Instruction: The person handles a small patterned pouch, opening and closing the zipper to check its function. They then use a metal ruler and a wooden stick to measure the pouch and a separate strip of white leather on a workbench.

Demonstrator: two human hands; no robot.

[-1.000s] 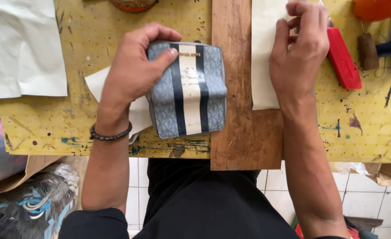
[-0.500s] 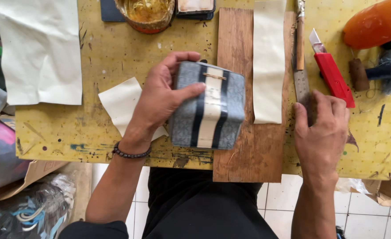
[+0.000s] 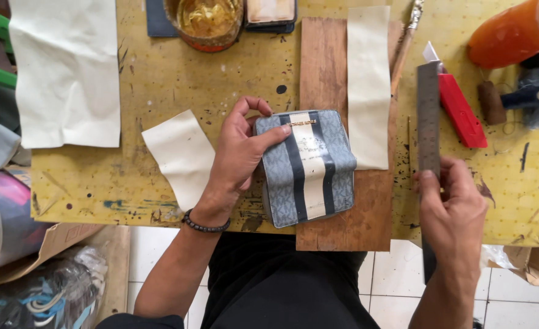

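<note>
Our left hand (image 3: 239, 155) grips the striped wallet (image 3: 309, 167), stripes running away from us; our right hand (image 3: 452, 210) pinches the upright ruler (image 3: 428, 116).

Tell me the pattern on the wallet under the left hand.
Head view: the wallet is grey-blue, with a cream centre stripe between two dark navy stripes.

A: What is different for the right hand (image 3: 452, 213)?
B: It left the cream strip (image 3: 368, 85) and now lifts the metal ruler (image 3: 429, 122) off the worktop (image 3: 159, 85).
A: And the wallet (image 3: 309, 167)?
B: The left hand (image 3: 239, 152) turned it a little straighter.
</note>
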